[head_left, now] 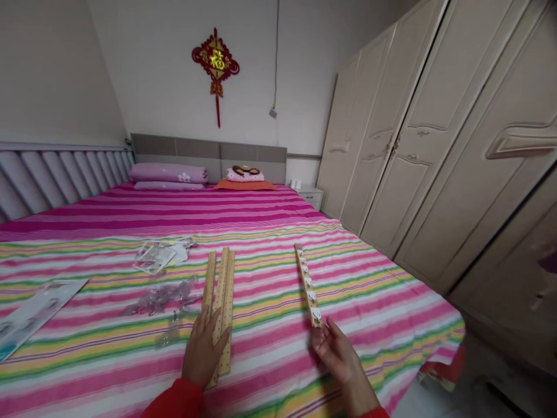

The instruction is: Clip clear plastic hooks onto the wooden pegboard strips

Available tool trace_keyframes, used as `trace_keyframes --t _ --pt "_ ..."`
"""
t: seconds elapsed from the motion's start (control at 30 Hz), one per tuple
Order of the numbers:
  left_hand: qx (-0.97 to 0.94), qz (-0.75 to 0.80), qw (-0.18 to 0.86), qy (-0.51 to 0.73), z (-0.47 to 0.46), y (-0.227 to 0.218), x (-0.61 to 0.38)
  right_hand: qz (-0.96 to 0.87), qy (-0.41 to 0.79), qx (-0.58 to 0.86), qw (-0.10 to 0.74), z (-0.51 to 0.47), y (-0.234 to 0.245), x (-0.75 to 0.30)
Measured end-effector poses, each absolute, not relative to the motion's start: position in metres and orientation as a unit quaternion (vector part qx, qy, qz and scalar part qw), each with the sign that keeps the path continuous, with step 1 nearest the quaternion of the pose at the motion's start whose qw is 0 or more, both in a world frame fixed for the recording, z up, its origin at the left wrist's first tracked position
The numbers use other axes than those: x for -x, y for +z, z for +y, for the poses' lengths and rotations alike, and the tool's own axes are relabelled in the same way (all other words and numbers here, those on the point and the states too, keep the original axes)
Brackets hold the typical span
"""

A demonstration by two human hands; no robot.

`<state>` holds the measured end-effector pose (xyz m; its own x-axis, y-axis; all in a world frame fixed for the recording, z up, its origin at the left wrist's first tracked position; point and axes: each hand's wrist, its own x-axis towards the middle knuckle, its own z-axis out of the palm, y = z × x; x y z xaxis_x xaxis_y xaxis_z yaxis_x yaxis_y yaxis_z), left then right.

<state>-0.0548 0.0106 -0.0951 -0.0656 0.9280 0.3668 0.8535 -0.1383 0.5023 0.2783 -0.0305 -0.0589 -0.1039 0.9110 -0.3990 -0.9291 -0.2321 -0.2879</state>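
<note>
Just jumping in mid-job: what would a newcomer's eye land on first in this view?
First, the hook rail, a wooden strip with white hooks, held by its near end in the right hand at lower right. Next, the left hand lying on the wooden strips at lower centre. Behind them, the pink striped bedsheet fills the middle, and a red knot ornament hangs high on the far wall.

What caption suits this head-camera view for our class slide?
Right hand holds a wooden hook rail over a striped bedspread; left hand rests on wooden boards.
</note>
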Motion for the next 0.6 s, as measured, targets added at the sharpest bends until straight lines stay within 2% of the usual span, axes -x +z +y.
trace_keyframes --t 0.2,0.4,0.6 --pt "-0.677 0.654 0.059 0.333 0.01 -0.095 0.055 -0.012 0.757 0.258 0.6 -0.016 -0.05 -0.257" --pt "-0.674 0.652 0.077 0.339 0.008 -0.093 0.054 -0.05 0.746 0.215 0.628 -0.003 -0.048 -0.244" --pt "-0.634 0.664 0.161 0.363 0.006 -0.086 0.053 -0.103 0.681 0.263 0.675 -0.001 -0.039 -0.206"
